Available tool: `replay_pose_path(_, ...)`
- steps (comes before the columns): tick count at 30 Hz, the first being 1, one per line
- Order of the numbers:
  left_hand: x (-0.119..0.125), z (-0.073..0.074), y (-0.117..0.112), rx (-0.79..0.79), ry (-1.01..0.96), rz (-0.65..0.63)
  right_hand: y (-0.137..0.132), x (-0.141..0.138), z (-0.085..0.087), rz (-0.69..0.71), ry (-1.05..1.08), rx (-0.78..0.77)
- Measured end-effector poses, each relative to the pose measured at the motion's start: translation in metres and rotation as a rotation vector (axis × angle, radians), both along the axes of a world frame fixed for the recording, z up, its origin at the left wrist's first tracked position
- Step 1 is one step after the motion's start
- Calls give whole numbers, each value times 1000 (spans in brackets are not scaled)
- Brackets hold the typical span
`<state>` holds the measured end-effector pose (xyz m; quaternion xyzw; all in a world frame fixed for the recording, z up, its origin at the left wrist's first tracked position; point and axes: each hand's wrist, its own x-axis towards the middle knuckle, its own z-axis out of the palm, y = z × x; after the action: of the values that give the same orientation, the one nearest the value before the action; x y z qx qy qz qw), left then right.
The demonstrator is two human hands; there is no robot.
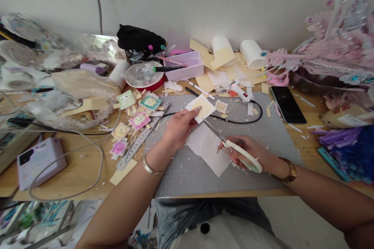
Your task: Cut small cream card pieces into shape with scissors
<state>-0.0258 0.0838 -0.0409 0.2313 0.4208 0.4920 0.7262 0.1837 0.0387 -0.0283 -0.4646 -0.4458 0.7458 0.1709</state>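
The left hand [181, 127] pinches a small white card [208, 109] with a cream patch on it, thumb on top, and the right hand [247, 148] grips the scissors [230, 146], fingers in the handles. The card is held up ahead of the left fingers, and the blade tips reach its near edge, on the side toward the right hand; how far the blades are parted is too small to tell. The step looks like trimming the card around its patch. The next cut seems to call for a steady pinch, the thumb clear of the blades, and perhaps a turn of the card to offer another edge.

Below and between the hands a sheet of paper [209, 153] lies on the grey mat [178, 175], just under the scissors, so it could catch a blade if the right hand dips. Left of the left hand are a ruler [143, 140] and a cluster of painted faces [139, 120]. Beyond the hands lie a white pen [201, 90] and a glue gun [242, 92], whose cable [242, 121] curves across the mat ahead of the right hand and could snag a wide swing. Farther to the right hand's right rests a phone [288, 104]
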Motion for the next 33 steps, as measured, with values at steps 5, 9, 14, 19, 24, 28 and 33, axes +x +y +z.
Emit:
replay_pose_path(5, 1, 1, 0, -37, -27, 16, -1, 2, -2, 4, -7, -32)
replay_pose_path(9, 2, 3, 0, -80, -53, 38, -2, 3, -4, 14, -8, -19)
replay_pose_path(14, 3, 4, -1, -72, -54, 38, -1, 4, -5, 20, -31, 7)
replay_pose_path(19, 2, 2, 0, 8, -4, 60, -1, 4, -3, 69, -75, 63)
replay_pose_path(24, 1, 3, 0, 68, 80, 94, -1, 3, -1, 70, -70, 64)
replay_pose_path(28, 1, 4, 0, 58, 94, 110, 0, 3, -3, 62, -74, 66)
replay_pose_path(33, 0, 2, 1, 30, 116, 83, -1, 5, -7, 64, -66, 65)
